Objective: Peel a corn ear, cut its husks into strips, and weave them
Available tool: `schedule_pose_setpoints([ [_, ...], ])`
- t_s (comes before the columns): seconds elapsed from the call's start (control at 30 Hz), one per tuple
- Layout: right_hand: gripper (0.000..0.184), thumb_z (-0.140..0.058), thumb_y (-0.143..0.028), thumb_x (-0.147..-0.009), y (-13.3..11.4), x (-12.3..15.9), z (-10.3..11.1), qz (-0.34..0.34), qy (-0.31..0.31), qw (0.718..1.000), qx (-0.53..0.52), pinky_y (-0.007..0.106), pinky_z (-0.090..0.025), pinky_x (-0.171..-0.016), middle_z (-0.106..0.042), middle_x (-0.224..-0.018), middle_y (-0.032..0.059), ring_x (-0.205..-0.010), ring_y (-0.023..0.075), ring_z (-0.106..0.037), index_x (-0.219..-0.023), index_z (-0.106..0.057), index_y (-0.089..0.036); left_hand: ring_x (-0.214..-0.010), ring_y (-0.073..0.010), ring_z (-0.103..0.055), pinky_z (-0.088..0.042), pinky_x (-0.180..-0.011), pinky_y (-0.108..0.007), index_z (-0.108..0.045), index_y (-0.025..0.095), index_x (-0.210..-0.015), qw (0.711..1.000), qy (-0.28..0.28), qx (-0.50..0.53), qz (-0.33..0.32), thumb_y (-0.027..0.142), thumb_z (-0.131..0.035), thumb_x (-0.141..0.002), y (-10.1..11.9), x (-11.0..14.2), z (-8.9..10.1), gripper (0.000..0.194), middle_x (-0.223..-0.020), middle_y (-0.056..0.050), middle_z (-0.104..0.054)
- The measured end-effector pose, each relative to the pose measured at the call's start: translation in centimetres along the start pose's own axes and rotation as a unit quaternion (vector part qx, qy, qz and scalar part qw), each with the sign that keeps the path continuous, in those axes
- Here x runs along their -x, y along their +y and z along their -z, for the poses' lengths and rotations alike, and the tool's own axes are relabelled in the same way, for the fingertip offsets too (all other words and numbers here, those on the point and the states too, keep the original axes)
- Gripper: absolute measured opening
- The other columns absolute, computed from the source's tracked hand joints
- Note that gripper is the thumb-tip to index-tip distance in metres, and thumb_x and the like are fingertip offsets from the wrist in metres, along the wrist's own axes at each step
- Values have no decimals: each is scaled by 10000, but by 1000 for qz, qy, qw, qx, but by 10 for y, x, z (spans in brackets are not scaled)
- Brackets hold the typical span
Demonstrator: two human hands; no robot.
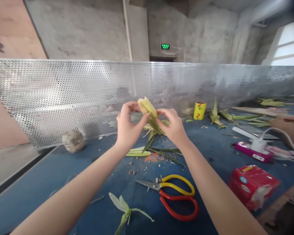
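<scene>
Nearest, on the blue table (pixel 107 186), is a white flower with a green stem (pixel 127 210). To its right are scissors (pixel 159 186) with one yellow handle and one red handle. Farther right sits a shiny red packet (pixel 253 186).

Above the table, past the scissors, the left hand (pixel 129 124) and the right hand (pixel 172 125) hold up a folded yellow-green husk (pixel 149 112). The fingers of both hands are closed on it, pinching it from each side. Below and behind it are long green leaves (pixel 138 152) on the table.

A purple power strip (pixel 253 151) is on the right, near another person's hand (pixel 287 125). A pale jar (pixel 73 141) is on the left. Farther back, a yellow roll (pixel 199 111) stands by the metal screen with little holes (pixel 88 94). A green exit sign (pixel 165 46) is on the wall.
</scene>
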State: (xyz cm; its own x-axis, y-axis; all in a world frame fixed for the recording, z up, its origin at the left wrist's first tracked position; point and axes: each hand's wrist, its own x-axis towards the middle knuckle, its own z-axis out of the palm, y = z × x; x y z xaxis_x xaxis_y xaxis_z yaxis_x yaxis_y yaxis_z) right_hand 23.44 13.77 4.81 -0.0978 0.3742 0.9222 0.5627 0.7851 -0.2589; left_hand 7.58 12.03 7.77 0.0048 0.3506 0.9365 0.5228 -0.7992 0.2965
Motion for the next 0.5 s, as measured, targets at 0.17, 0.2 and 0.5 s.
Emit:
schedule_pose_setpoints([
  [0.17,215,-475,-189,-829,-6,12,-3,-9,-61,994,90,346,-343,-851,-622,-934,39,-938,198,-509,-1026,-551,-230,-860,-153,-620,-485,-798,-327,-472,208,-1001,992,-41,33,114,251,-665,-695,-7,10,17,365,-842,1,-628],
  [0.2,217,-478,-190,-828,-7,14,-4,-8,-58,992,114,353,-318,-860,-625,-963,38,-954,205,-501,-1030,-546,-231,-838,-160,-631,-490,-787,-335,-475,207,-1010,987,-54,37,146,265,-669,-690,-8,14,18,378,-810,2,-638],
  [0.5,142,-459,-199,-854,-5,23,-11,57,-37,975,210,371,-208,-821,-663,-953,26,-921,199,-514,-917,-586,-212,-795,-198,-664,-497,-747,-355,-438,205,-1050,955,-139,106,240,284,-707,-640,-19,34,22,497,-783,-11,-685],
])
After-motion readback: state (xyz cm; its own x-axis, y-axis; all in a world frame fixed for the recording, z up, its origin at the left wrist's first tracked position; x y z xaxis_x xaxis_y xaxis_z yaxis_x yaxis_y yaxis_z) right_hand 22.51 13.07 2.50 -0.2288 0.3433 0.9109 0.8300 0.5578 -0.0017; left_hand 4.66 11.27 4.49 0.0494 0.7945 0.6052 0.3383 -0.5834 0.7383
